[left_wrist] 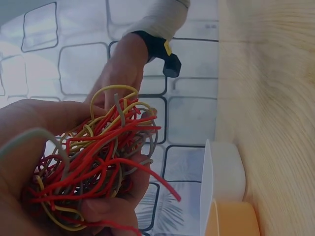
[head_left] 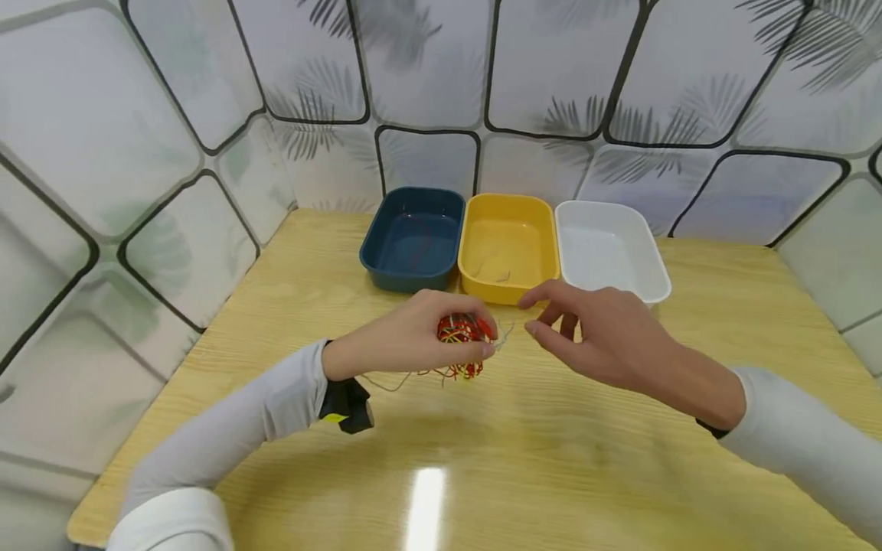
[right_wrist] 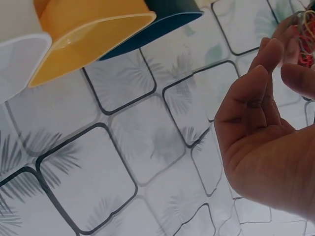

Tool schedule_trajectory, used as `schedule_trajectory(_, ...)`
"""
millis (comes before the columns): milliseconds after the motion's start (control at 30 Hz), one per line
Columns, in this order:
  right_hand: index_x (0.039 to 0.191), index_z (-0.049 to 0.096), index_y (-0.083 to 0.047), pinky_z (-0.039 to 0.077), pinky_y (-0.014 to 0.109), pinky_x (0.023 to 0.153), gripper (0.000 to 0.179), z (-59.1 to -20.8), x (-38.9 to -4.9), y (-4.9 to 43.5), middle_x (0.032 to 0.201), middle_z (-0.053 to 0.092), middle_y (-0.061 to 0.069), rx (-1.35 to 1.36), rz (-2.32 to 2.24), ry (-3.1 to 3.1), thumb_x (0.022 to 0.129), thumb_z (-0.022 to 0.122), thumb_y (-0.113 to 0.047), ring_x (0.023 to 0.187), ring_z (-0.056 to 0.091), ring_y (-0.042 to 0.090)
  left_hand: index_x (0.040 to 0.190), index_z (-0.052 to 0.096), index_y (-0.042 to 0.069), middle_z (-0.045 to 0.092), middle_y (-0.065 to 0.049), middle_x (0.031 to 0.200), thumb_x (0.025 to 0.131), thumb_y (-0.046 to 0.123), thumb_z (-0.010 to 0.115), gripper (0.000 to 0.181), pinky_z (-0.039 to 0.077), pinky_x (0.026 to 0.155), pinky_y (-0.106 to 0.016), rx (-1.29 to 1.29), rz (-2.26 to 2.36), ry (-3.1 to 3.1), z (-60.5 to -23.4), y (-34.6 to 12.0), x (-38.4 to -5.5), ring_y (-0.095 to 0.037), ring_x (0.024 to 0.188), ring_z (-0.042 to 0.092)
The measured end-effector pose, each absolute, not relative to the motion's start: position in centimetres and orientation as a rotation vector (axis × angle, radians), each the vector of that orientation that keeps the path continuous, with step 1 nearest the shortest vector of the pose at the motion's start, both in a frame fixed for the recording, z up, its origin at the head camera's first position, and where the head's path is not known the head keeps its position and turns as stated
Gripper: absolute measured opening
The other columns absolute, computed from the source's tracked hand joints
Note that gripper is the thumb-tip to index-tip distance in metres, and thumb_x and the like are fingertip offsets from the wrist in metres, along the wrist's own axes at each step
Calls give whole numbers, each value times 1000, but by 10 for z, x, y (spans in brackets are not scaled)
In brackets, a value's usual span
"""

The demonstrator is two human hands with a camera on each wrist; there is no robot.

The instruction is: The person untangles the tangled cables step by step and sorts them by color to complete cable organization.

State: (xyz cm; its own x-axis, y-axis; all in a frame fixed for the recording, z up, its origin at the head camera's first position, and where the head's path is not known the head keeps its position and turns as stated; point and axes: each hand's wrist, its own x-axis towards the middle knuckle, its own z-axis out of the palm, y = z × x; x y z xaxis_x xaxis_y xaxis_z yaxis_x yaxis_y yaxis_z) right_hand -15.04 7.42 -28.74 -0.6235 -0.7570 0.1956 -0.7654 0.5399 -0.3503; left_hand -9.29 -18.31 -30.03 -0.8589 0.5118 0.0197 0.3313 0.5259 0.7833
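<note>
A tangled bundle of thin wires [left_wrist: 106,157], red, yellow and grey, is gripped in my left hand [head_left: 420,333]. In the left wrist view the fingers curl round it and loose ends stick out. Several strands hang below that hand in the head view, and pale ends poke out past its fingertips. My right hand [head_left: 609,337] hovers just right of the bundle, apart from it, its fingers loosely bent. No wire shows between that thumb and fingers, in the head view or the right wrist view.
Behind the hands, side by side, stand a dark blue bin [head_left: 372,256], a yellow bin [head_left: 506,291] and a white bin [head_left: 613,249]. A few thin pale wires lie in the yellow one; a faint reddish strand shows in the blue one. All stand on a wooden table [head_left: 551,459] against a patterned wall.
</note>
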Motion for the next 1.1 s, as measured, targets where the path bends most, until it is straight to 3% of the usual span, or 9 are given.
schedule_trajectory(233, 121, 65, -26, 44, 18, 55, 27, -286, -129, 72, 88, 75, -16, 1453, 805, -2570, 94, 71, -26, 63, 51, -9, 132, 58, 19, 70, 3, 103, 96, 29, 69, 40, 58, 76, -24, 728, 1232, 2562, -299, -175, -99, -8, 84, 66)
schedule_trajectory(533, 98, 67, -28, 44, 18, 54, 8, -283, -129, 74, 79, 66, -18, 1363, 755, -2688, 93, 74, -28, 65, 51, -4, 111, 69, 18, 72, 8, 94, 96, 27, 69, 17, 55, 76, -23, 810, 1242, 2590, -304, -172, -97, -6, 82, 64)
schedule_trajectory(700, 96, 70, -29, 42, 18, 54, 6, -283, -131, 77, 84, 72, -18, 1354, 704, -2719, 92, 75, -29, 63, 49, -5, 107, 72, 18, 72, 7, 92, 96, 25, 69, 13, 56, 76, -22, 843, 1253, 2583, -308, -173, -99, -4, 80, 64)
schedule_trajectory(1100, 96, 69, -31, 38, 18, 52, 9, -285, -133, 86, 81, 70, -21, 1355, 701, -2686, 91, 76, -27, 62, 47, -6, 100, 73, 24, 72, 12, 92, 92, 33, 75, 13, 57, 79, -23, 744, 1210, 2540, -310, -169, -102, -4, 84, 67)
